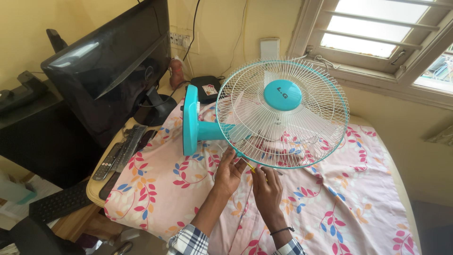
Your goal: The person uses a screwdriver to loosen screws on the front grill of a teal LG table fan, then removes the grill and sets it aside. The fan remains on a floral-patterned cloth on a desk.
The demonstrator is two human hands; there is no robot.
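The light, springy-wired fan point(278, 113) wanted rim-holding; left hand point(228, 171) pinched its six-o'clock edge, right hand point(267, 187) gripped a screwdriver point(250, 166).

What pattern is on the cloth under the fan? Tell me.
Pink cloth with red, blue and orange leafy vines, clearest in the head view.

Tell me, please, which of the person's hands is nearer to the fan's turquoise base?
Left. The left hand touches the grille's lower rim just right of the turquoise base; the right hand sits farther right, holding a yellow tool.

left hand point(230, 171): fingers raised, curled | right hand point(267, 187): grip pinched
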